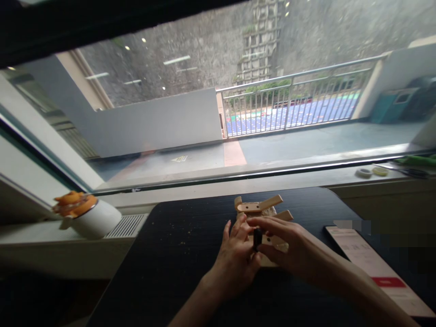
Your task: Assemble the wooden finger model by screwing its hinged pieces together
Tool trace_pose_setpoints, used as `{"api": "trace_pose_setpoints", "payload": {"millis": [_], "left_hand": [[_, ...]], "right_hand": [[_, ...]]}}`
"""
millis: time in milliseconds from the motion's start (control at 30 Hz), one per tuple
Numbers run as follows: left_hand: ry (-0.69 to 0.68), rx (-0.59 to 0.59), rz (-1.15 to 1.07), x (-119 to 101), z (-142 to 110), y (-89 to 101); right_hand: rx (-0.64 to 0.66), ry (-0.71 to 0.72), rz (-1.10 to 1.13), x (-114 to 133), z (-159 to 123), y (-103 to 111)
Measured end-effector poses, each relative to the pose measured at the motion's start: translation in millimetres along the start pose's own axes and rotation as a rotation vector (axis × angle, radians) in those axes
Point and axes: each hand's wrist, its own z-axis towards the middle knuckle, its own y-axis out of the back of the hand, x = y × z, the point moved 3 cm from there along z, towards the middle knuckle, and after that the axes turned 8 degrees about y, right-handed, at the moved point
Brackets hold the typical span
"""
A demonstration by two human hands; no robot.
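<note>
On the dark tabletop lies a small wooden assembly (pixel 254 207) of pale curved pieces with dark holes. My left hand (pixel 236 252) rests on its near left side, fingers bent over the wood; what they grip is partly hidden. Between the thumb and fingers of my right hand (pixel 282 236) is a small black block-like piece (pixel 258 239), held upright against the wood. A second pale strip (pixel 285 215) sticks out beyond my right fingers. Part of the assembly's near side is covered by both hands.
A phone (pixel 369 268) with a lit screen lies at the right of the black table (pixel 170 272). Light crumbs dot the table's left. On the window sill stand a white mug (pixel 97 220) with an orange lid and tape rolls (pixel 379 171). A window is ahead.
</note>
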Motion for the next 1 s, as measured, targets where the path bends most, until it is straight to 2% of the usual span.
{"api": "trace_pose_setpoints", "payload": {"millis": [133, 500, 867, 1000], "left_hand": [[0.017, 0.013, -0.013, -0.6, -0.2, 0.0], [0.010, 0.007, 0.026, -2.7, 0.8, 1.4], [0.031, 0.029, 0.009, -2.2, 1.9, 0.7], [0.031, 0.035, 0.012, -0.7, 2.3, -0.9]], "right_hand": [[0.008, 0.069, 0.033, -1.0, -4.7, -2.9], [-0.003, 0.048, 0.122, -9.1, -2.8, -4.2], [-0.017, 0.078, 0.041, -8.2, -1.2, -2.3], [0.023, 0.114, 0.039, -4.5, -4.0, 0.1]]}}
